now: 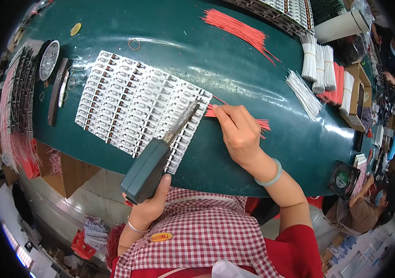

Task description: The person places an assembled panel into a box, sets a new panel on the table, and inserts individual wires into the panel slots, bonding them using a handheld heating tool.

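The grip of the right hand [243, 134] was narrow, pinching a thin red wire [218, 99] whose long axis slanted up-left toward the rows of pale parts [152, 95], just left of those fingertips. In the head view the left hand [154, 204], farther from the wire, clasped a dark-green tool [146, 169] angled up-right across the rows; lettering showed on a yellow oval apron tag [161, 237].

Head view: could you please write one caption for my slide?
Left hand holding a dark green tool over a panel of small parts, right hand pinching a red wire.
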A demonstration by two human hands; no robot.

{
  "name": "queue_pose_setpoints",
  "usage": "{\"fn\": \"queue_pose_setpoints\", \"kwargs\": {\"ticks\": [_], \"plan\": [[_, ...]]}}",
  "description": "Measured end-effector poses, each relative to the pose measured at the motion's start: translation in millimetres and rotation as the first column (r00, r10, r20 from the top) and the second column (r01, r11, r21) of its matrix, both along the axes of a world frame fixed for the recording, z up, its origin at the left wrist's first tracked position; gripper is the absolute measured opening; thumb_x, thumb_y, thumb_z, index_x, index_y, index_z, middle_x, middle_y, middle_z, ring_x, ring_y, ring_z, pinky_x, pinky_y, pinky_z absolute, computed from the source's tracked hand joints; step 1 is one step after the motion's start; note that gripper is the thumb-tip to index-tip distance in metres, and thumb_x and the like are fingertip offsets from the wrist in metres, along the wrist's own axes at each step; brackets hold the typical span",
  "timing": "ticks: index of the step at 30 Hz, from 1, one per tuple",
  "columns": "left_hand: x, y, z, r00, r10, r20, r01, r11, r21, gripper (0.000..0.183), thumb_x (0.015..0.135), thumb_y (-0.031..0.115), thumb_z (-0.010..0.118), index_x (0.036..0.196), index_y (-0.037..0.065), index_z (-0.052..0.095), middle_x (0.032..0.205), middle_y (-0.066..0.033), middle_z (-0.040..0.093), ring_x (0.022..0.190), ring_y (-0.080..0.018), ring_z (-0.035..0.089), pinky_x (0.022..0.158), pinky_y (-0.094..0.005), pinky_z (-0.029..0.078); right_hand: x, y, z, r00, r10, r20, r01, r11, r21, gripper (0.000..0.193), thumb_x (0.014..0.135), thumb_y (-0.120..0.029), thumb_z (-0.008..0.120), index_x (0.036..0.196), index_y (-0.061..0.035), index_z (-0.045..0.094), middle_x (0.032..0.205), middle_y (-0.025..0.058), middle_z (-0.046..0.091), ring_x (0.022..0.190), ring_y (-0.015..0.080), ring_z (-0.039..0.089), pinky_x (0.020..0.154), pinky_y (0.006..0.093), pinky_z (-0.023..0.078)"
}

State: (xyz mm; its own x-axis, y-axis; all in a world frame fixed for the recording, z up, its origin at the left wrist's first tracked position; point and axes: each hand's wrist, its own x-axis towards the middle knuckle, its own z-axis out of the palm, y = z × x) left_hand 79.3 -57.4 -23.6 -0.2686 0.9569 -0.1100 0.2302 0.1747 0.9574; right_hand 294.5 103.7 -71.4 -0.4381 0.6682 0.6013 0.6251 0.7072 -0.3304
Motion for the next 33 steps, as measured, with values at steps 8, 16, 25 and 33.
{"fn": "queue_pose_setpoints", "kwargs": {"ticks": [8, 16, 25, 33], "plan": [[5.8, 16.9, -0.7, 0.979, -0.08, -0.185, 0.091, 0.995, 0.051, 0.026, 0.088, 0.001, 0.076, 0.112, -0.003, 0.068, 0.1, -0.0066, 0.07, 0.079, -0.0113, 0.064, 0.069, -0.0262, 0.053, -2.4, 0.4, 0.4, 1.0, -0.011, 0.02, 0.012, 1.0, -0.011, 0.032, 0.068, 0.004, 0.066, 0.1, 0.0062, 0.068, 0.09, 0.0108, 0.064, 0.072, 0.0232, 0.06, 0.059, 0.0329, 0.051], [14.1, 36.8, 7.7, 0.973, -0.047, -0.228, 0.062, 0.996, 0.06, 0.017, 0.081, 0.003, 0.078, 0.095, -0.002, 0.071, 0.083, -0.0085, 0.07, 0.067, -0.0177, 0.066, 0.063, -0.0285, 0.053, -4.4, 0.6, 2.9, 0.999, -0.022, 0.049, 0.024, 0.999, -0.028, 0.031, 0.07, 0.003, 0.066, 0.101, 0.0062, 0.067, 0.092, 0.0114, 0.064, 0.074, 0.0228, 0.06, 0.061, 0.0321, 0.052], [2.4, 28.2, -1.6, 0.835, -0.179, -0.52, 0.254, 0.964, 0.076, 0.018, 0.08, 0.003, 0.078, 0.096, -0.002, 0.071, 0.088, -0.0115, 0.071, 0.07, -0.0217, 0.069, 0.063, -0.0315, 0.054, -4.5, 1.2, 3.0, 0.995, -0.045, 0.088, 0.045, 0.999, 0.0, 0.026, 0.072, 0.003, 0.068, 0.098, 0.0057, 0.067, 0.091, 0.0108, 0.064, 0.074, 0.0213, 0.06, 0.061, 0.0305, 0.052], [4.7, 11.8, -3.7, 0.987, -0.048, -0.151, 0.055, 0.998, 0.042, 0.026, 0.088, -0.002, 0.073, 0.113, -0.004, 0.067, 0.09, -0.0054, 0.068, 0.068, -0.0094, 0.059, 0.06, -0.0242, 0.048, -6.8, -0.1, 4.0, 0.994, -0.065, 0.09, 0.065, 0.998, 0.009, 0.025, 0.073, 0.002, 0.068, 0.097, 0.0045, 0.067, 0.09, 0.0092, 0.064, 0.073, 0.0197, 0.06, 0.061, 0.0298, 0.051]]}}
